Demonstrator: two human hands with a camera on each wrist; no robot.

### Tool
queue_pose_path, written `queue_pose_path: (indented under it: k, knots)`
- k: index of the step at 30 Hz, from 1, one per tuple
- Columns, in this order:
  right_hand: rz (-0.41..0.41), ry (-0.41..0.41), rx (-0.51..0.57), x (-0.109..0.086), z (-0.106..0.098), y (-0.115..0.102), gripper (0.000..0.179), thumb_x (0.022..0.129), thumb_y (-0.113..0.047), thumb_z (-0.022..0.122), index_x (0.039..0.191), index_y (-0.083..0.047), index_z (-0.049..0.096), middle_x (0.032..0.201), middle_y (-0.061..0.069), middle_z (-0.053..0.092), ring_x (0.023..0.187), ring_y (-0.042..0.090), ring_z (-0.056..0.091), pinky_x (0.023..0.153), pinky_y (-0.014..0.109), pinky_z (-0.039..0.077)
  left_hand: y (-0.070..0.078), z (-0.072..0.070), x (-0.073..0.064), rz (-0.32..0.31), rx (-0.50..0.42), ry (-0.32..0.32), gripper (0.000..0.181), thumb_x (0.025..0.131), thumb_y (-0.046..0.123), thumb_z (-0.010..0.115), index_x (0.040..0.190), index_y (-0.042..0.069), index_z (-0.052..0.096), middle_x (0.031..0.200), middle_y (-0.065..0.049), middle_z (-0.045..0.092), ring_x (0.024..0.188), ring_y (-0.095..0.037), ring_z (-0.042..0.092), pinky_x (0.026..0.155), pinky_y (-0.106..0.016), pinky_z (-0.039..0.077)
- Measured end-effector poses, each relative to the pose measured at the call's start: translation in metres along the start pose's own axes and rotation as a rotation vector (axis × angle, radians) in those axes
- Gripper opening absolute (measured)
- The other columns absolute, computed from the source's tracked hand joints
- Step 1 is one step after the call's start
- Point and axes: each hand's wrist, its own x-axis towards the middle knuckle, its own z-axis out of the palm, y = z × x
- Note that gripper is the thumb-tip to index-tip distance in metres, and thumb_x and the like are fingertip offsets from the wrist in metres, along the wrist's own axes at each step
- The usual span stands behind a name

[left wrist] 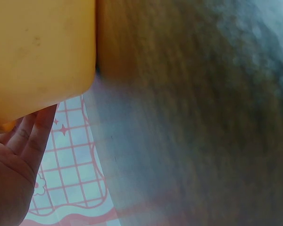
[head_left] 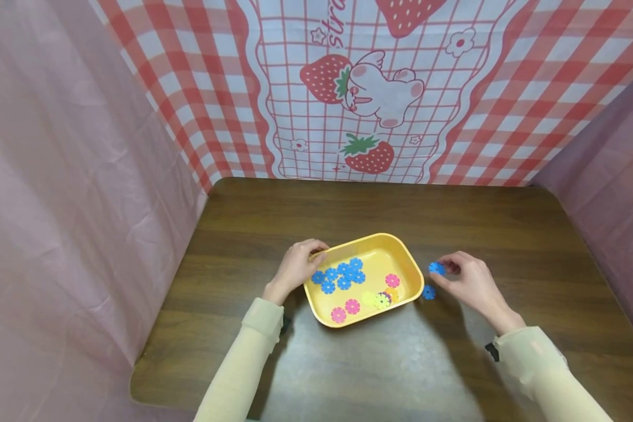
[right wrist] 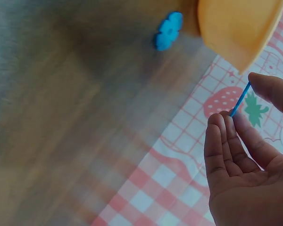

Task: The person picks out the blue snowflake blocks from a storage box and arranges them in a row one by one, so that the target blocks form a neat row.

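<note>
A yellow plastic tub (head_left: 371, 256) stands at an angle on the table. My left hand (head_left: 297, 266) grips its left end, thumb over the rim and fingers along the outer wall. In the left wrist view the tub's outer side covers the fingertips. Just off the tub's right end, my right hand (head_left: 472, 284) pinches a blue snowflake disc (head_left: 436, 268) between thumb and fingers; the right wrist view shows this disc edge-on (right wrist: 240, 99). Another blue disc (head_left: 428, 292) lies on the table beside the tub.
Inside the tub, several blue discs (head_left: 344, 282) lie at the left, with pink discs (head_left: 352, 306) and yellow discs (head_left: 382, 301) nearer the front. A checked strawberry cloth (head_left: 227, 105) hangs behind the brown table (head_left: 295, 205). Pink curtains (head_left: 74, 205) flank both sides.
</note>
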Motion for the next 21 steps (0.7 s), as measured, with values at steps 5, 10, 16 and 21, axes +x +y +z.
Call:
queue_pose_path:
  k: [5,10,16,21]
  knots:
    - [0.013,-0.003,-0.010,-0.008,0.004,0.010,0.034,0.078,-0.019,0.087,0.098,0.003,0.070,0.090,0.013,0.069,0.079,0.027,0.062,0.071,0.043,0.054,-0.001,0.001,0.000,0.006,-0.003,0.004,0.013,0.094,0.013,0.070,0.106,0.008,0.074,0.105,-0.005,0.072,0.095,-0.020,0.068,0.085,-0.037,0.053]
    - [0.022,-0.006,-0.026,-0.014,0.010,0.019,0.032,0.077,-0.018,0.087,0.095,0.003,0.071,0.087,0.011,0.068,0.077,0.025,0.062,0.068,0.038,0.053,-0.001,0.001,0.000,0.008,-0.004,0.006,0.013,0.094,0.013,0.070,0.106,0.008,0.074,0.105,-0.005,0.072,0.095,-0.020,0.068,0.085,-0.037,0.053]
    - [0.043,-0.025,-0.026,-0.020,0.014,0.028,0.032,0.077,-0.017,0.087,0.094,0.003,0.070,0.085,0.010,0.067,0.075,0.024,0.061,0.067,0.039,0.052,-0.001,0.001,0.000,0.009,0.001,0.009,0.013,0.094,0.014,0.070,0.106,0.008,0.074,0.104,-0.005,0.072,0.094,-0.020,0.068,0.085,-0.036,0.053]
    - [0.031,-0.014,-0.039,-0.026,0.016,0.033,0.030,0.074,-0.016,0.088,0.092,0.002,0.071,0.082,0.007,0.066,0.073,0.021,0.060,0.065,0.035,0.051,0.000,0.001,0.000,0.008,-0.006,0.012,0.013,0.094,0.013,0.070,0.105,0.008,0.074,0.104,-0.005,0.072,0.094,-0.020,0.068,0.085,-0.037,0.053]
